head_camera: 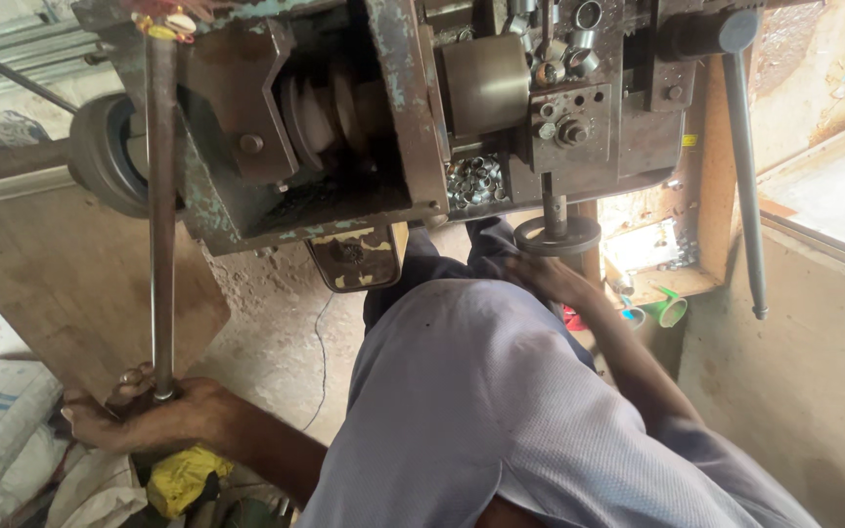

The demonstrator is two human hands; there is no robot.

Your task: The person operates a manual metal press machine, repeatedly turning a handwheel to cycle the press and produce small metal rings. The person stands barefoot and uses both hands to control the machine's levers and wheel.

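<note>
The machine [393,108] is dark grey steel with flaking teal paint. At nine o'clock the rod [161,215] is dull brownish grey. The shirt [481,411] is pale lilac-grey, finely woven. At seven o'clock lies a yellow rag [180,477]; at three o'clock, green cups [672,310].

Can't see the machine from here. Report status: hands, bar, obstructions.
Left hand gripping low end of long steel bar. Right hand on small round handwheel under the machine. Long lever handle hangs clear of both.

Left hand [139,411] low, fingers [129,376] curled; right hand [540,279] outstretched, forearm straight.
</note>
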